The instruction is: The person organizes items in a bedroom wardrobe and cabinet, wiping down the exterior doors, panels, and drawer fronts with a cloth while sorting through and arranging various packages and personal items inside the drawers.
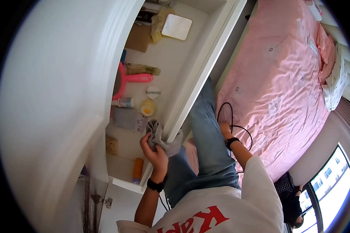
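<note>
My left hand (156,153) grips a crumpled grey cloth (168,146), which is folded over the front wall of an open white drawer (206,64). Inside the drawer, near the cloth, lie a clear plastic pouch (127,119) and a round yellow item with an egg pattern (147,107). My right hand (224,129) rests by the edge of the pink bedsheet (260,77), beside my knee. A looped black cable (232,112) runs right by it. Its fingers are mostly hidden, so whether it holds the cable is unclear.
The drawer also holds a pink-handled mirror (138,78), a white powder puff (153,92), a small bottle (125,102), a rectangular mirror (177,26) and an orange tube (137,169). A cabinet door hinge (107,202) shows below. Another person (291,202) is near the window.
</note>
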The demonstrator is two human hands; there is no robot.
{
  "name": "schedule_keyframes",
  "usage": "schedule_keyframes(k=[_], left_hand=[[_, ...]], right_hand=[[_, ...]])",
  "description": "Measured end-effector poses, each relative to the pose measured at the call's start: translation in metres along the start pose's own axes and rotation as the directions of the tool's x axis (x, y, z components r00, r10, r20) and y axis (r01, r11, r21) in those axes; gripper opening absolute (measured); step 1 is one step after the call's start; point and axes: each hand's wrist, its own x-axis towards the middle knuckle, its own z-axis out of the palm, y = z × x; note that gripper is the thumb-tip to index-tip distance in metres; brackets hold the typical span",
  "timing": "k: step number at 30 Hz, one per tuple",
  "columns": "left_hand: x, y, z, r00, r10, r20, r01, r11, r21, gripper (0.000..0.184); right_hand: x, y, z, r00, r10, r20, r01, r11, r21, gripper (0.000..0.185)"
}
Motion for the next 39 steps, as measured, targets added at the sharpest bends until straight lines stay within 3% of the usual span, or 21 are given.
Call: schedule_keyframes(k=[2, 4, 7, 13, 15, 17, 19, 21, 24, 27, 28, 31, 32, 35, 36, 39], left_hand=[[0.0, -0.001, 0.0, 1.0, 0.0, 0.021, 0.0, 1.0, 0.003, 0.036], [0.004, -0.001, 0.001, 1.0, 0.019, -0.009, -0.02, 1.0, -0.019, 0.035], [0.0, -0.003, 0.004, 0.999, -0.039, -0.033, 0.036, 0.996, -0.08, 0.035], [0.002, 0.006, 0.003, 0.999, -0.024, -0.022, 0.025, 0.999, 0.031, 0.035], [0.005, 0.009, 0.003, 1.0, -0.022, -0.021, 0.022, 0.999, 0.044, 0.035], [0.006, 0.015, 0.003, 0.999, -0.035, -0.016, 0.036, 0.998, 0.06, 0.036], [0.006, 0.015, 0.003, 1.0, -0.028, -0.011, 0.029, 0.997, 0.078, 0.036], [0.006, 0.014, 0.005, 0.999, -0.045, -0.011, 0.045, 0.997, 0.056, 0.036], [0.004, 0.009, 0.005, 0.999, -0.037, -0.022, 0.038, 0.999, 0.026, 0.036], [0.002, 0.003, 0.004, 0.999, -0.024, -0.025, 0.024, 0.999, 0.025, 0.037], [0.002, 0.002, 0.005, 0.999, -0.014, -0.038, 0.016, 0.999, 0.035, 0.037], [-0.002, -0.001, 0.003, 0.996, 0.024, -0.083, -0.017, 0.997, 0.079, 0.036], [-0.001, -0.003, 0.005, 0.994, 0.047, -0.098, -0.038, 0.995, 0.093, 0.036], [-0.002, 0.005, 0.006, 0.98, 0.12, -0.157, -0.101, 0.987, 0.125, 0.034], [-0.005, 0.005, 0.005, 0.982, 0.089, -0.165, -0.071, 0.991, 0.113, 0.033], [0.001, 0.0, 0.007, 0.975, 0.074, -0.211, -0.05, 0.992, 0.117, 0.03]], right_hand=[[0.009, -0.005, -0.032, 0.991, 0.066, -0.117, -0.029, 0.954, 0.297, 0.023], [0.011, -0.017, -0.091, 0.962, 0.14, -0.235, 0.038, 0.781, 0.623, 0.021], [0.021, -0.023, -0.076, 0.978, 0.112, -0.177, 0.014, 0.808, 0.589, 0.019], [0.037, -0.018, -0.106, 0.986, -0.028, -0.162, 0.059, 0.98, 0.191, 0.023], [0.022, -0.002, -0.174, 0.972, 0.174, -0.159, -0.133, 0.962, 0.239, 0.031], [0.009, 0.029, -0.209, 0.899, 0.322, -0.297, -0.256, 0.936, 0.241, 0.04], [-0.006, 0.076, -0.197, 0.728, 0.407, -0.552, -0.339, 0.913, 0.226, 0.041], [-0.029, 0.116, -0.224, 0.632, 0.458, -0.626, -0.435, 0.877, 0.203, 0.038], [-0.031, 0.135, -0.203, 0.735, 0.231, -0.638, -0.23, 0.969, 0.086, 0.032], [-0.025, 0.127, -0.181, 0.851, 0.027, -0.525, 0.01, 0.998, 0.067, 0.028], [-0.016, 0.125, -0.18, 0.8, 0.046, -0.598, 0.01, 0.996, 0.09, 0.023], [-0.003, 0.111, -0.183, 0.805, 0.189, -0.562, -0.11, 0.979, 0.172, 0.021], [0.002, 0.112, -0.177, 0.755, 0.168, -0.634, -0.096, 0.985, 0.146, 0.019], [0.007, 0.114, -0.171, 0.754, 0.123, -0.645, -0.045, 0.99, 0.136, 0.017], [0.004, 0.111, -0.178, 0.692, 0.067, -0.719, 0.009, 0.995, 0.102, 0.018], [0.005, 0.115, -0.173, 0.689, -0.013, -0.724, 0.077, 0.995, 0.055, 0.019]])
